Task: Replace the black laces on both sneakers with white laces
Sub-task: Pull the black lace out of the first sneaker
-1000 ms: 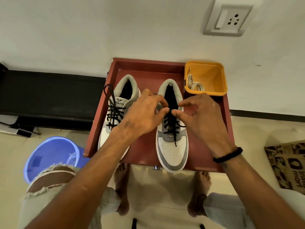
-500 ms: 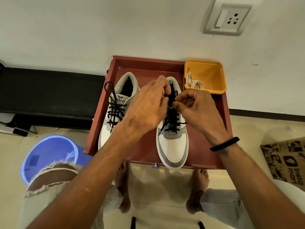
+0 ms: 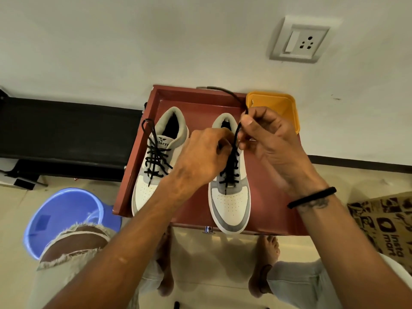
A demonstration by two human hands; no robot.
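— So, left to right?
— Laced sneaker (image 3: 156,161) on the red worktop (image 3: 196,101); left hand (image 3: 200,161), fingers curled, whether gripping unclear, over the second sneaker (image 3: 229,197); right hand (image 3: 267,139) pinching its black lace (image 3: 234,141).
— White laces?
— Hidden; yellow tub (image 3: 281,108) behind.

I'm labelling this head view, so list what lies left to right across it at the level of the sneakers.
Black bench → left sneaker → left hand → right sneaker → right hand, pinching the black lace → yellow tub.
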